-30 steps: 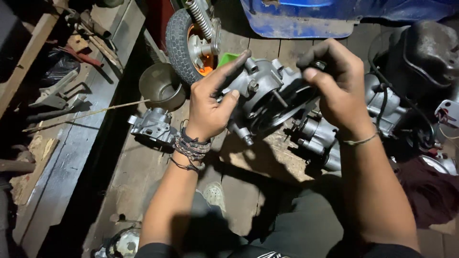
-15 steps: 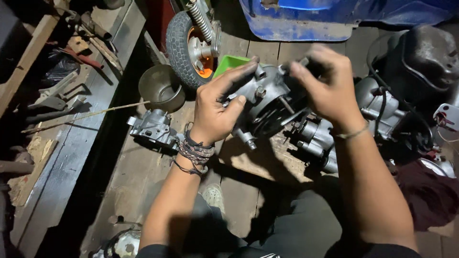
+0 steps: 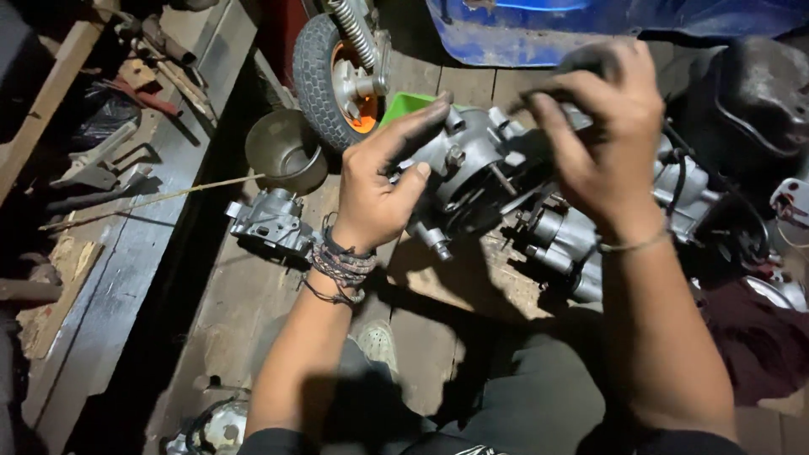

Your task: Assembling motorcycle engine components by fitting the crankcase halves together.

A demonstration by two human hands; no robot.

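1. Left hand (image 3: 383, 190): clamped on the left side of the grey engine casing (image 3: 472, 164), fingers stretched over its top edge, thumb pressed on the front face. Stack of braided bracelets on the wrist.
2. Right hand (image 3: 602, 139): fingers curled over the casing's upper right side, gripping it there. What is under the fingertips is blurred, can't tell more. Thin band on the wrist.
3. Engine casing: held up between both hands, above the wooden floor (image 3: 253, 303) and in front of the person's knees. A short shaft stub sticks out of its lower left end.
4. Second engine block (image 3: 573, 244): lies on the floor just behind and below the held casing, to the right, with black hoses over it.
5. Small grey carburettor-like part (image 3: 270, 221): on the floor to the left of the left wrist, apart from it.
6. Round metal bowl (image 3: 285, 150): on the floor behind that part.
7. Small wheel (image 3: 337, 72) with orange hub: upright past the bowl; green tray (image 3: 404, 105) just right of it.
8. Blue tub (image 3: 539, 29): at the far edge.
9. Hand tools (image 3: 109, 160): scattered on planks at far left.
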